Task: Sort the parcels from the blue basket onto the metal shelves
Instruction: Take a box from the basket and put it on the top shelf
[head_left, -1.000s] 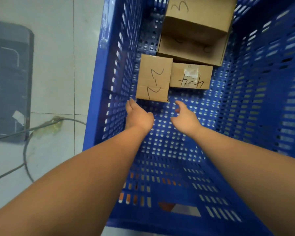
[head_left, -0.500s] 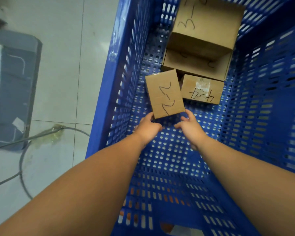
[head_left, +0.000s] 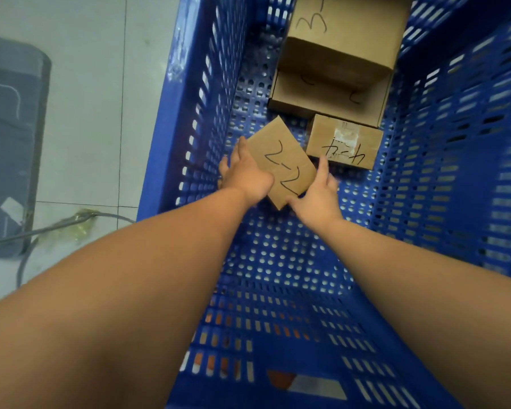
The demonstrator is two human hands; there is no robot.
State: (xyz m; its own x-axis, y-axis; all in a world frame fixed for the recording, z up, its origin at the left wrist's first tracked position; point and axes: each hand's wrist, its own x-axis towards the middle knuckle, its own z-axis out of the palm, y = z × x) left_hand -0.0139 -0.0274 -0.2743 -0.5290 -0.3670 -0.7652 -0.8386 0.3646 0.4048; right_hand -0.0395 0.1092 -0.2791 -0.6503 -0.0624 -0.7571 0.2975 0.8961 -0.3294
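1. The left wall of the blue basket (head_left: pixel 189 113) stands close at 9 o'clock of the 2-2 parcel (head_left: pixel 281 163). Bare perforated floor lies open toward 6 o'clock.
2. A second small parcel (head_left: pixel 344 143) sits just beside it at 2 o'clock, and stacked boxes (head_left: pixel 340 39) at 12.
3. The 2-2 parcel is held cornerwise inside the basket. The left hand (head_left: pixel 244 175) clasps its 9 o'clock edge, fingers together. The right hand (head_left: pixel 317 196), fingers spread, pinches its 5 o'clock corner.

Blue perforated basket (head_left: pixel 207 113) standing on pale tiled floor (head_left: pixel 95 113); on its bottom rest a flat carton (head_left: pixel 322 98) and a small taped carton (head_left: pixel 342 143).
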